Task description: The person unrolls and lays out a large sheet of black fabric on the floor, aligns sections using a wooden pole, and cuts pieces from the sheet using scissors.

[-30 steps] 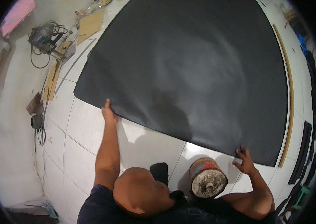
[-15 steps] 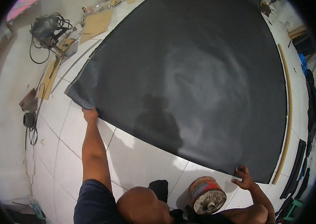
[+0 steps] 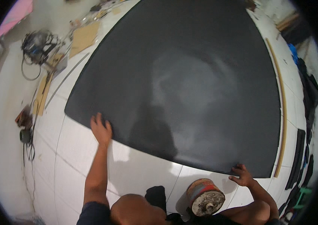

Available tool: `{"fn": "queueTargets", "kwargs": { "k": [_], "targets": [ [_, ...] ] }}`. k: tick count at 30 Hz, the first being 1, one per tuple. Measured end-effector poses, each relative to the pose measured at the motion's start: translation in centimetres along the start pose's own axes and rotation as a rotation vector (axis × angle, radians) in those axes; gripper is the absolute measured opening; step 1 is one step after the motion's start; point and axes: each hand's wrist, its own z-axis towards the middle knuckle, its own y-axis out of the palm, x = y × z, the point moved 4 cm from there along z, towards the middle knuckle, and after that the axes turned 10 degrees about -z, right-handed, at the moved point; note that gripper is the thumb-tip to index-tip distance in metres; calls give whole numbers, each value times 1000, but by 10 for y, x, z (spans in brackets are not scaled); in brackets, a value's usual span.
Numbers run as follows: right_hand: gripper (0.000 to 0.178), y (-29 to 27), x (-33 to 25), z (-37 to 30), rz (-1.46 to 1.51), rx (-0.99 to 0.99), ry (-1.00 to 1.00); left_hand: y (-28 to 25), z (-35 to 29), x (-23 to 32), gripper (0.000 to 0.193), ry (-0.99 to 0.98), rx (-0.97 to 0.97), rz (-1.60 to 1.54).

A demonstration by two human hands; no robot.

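Note:
A large sheet of black leather-like material [image 3: 189, 97] lies spread over the floor in front of me. My left hand [image 3: 102, 131] rests on its near edge, a little right of the near left corner, with fingers spread over the sheet. Close to the near right corner, my right hand [image 3: 243, 175] touches the same edge with its fingertips. Its thumb is held apart and the hand grips nothing. Just left of my right hand, by my knees, stands a dirty round can [image 3: 206, 197] with a red band and a crusted top.
A long thin wooden strip [image 3: 281, 112] lies along the sheet's right side. At left are a tangle of machine and cable [image 3: 39, 48], a tan board [image 3: 84, 37] and a grey metal strip [image 3: 67, 80]. Dark cloth pieces [image 3: 297, 159] lie at far right, near a green object [image 3: 302, 198].
My left hand has let go of the sheet's edge and moved right and down, now lying spread on it. The lifted left corner now lies flat. My right hand stays at the edge.

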Motion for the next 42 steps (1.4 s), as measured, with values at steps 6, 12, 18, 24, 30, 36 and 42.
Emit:
{"fn": "queueTargets", "kwargs": {
  "k": [6,12,18,24,30,36,42],
  "targets": [
    [75,-12,-1,-6,-61,-103,56,18,-138,176,64,423,-669,-148],
    [80,-10,7,-1,-143,-200,-16,31,-142,182,74,435,-873,-75],
    [51,-54,-128,-30,-50,69,-642,26,-125,201,87,425,-1084,125],
    [39,-11,-154,-66,-100,20,-1156,33,-129,202,95,404,-1117,176],
    [37,-7,-135,-65,94,165,-887,39,-118,205,97,412,-1069,144],
    [33,-81,-110,-53,52,525,-609,42,-120,215,98,391,-1067,164],
    [31,-105,-98,-29,-40,826,-460,35,-121,217,100,376,-1081,219]
  ]
}}
